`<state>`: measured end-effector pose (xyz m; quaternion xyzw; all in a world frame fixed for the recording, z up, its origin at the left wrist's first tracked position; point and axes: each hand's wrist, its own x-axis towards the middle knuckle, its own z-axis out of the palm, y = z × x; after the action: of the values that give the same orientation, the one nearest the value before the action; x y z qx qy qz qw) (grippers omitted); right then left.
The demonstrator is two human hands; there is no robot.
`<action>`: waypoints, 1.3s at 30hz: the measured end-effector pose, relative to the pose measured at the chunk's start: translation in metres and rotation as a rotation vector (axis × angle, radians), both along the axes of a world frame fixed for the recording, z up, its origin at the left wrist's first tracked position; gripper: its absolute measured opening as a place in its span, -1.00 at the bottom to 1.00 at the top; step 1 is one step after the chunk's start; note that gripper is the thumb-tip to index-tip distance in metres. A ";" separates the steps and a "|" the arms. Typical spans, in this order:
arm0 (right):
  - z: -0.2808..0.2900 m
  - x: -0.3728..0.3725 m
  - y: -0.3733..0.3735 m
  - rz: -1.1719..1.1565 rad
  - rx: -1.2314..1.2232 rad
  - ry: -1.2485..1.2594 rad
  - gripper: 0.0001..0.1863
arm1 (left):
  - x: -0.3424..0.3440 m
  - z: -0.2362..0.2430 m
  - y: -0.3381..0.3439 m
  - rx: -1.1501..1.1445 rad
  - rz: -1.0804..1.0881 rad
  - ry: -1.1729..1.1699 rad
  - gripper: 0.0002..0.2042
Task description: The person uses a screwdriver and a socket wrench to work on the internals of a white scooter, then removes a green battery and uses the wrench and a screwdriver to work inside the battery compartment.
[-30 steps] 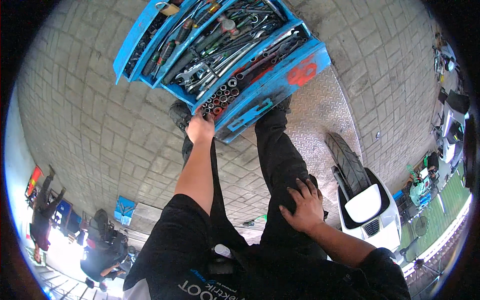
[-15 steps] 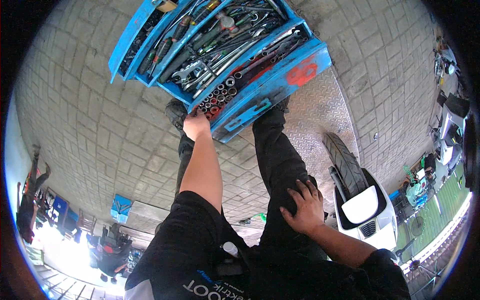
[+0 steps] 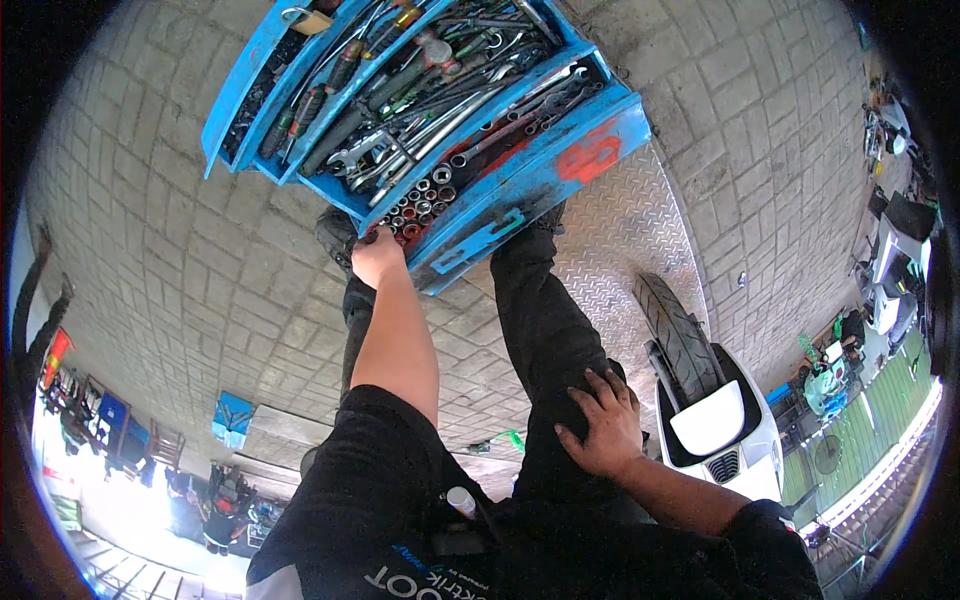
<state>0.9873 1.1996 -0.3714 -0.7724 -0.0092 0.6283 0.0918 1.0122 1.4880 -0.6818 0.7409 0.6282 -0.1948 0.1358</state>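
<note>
My right hand lies flat and spread on my thigh, bracing me, holding nothing. My left arm is stretched straight out, left hand at the near corner of the blue toolbox on the paving, fingers among the sockets (whether closed on one I cannot tell). They are probably small, hard, heavy steel and perhaps oily, best pinched by the sides.

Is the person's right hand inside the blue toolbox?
No, the right hand rests flat on the person's thigh, well apart from the blue toolbox.
</note>
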 end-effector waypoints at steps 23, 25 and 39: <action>-0.367 0.315 0.099 0.488 0.034 -0.602 -0.47 | -0.079 0.120 0.051 -0.760 -0.253 -0.396 -0.90; -0.373 0.320 0.105 0.582 -0.053 -0.466 -0.42 | -0.086 0.115 0.066 -0.819 -0.191 -0.328 -0.92; -0.384 0.337 0.124 0.856 -0.236 -0.326 -0.48 | -0.069 0.122 0.094 -0.983 -0.204 -0.323 -0.88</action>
<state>1.3246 1.3238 -0.7551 -0.7928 -0.2695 0.4772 -0.2665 0.9430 1.5815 -0.5599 0.6678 0.3586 -0.3621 0.5426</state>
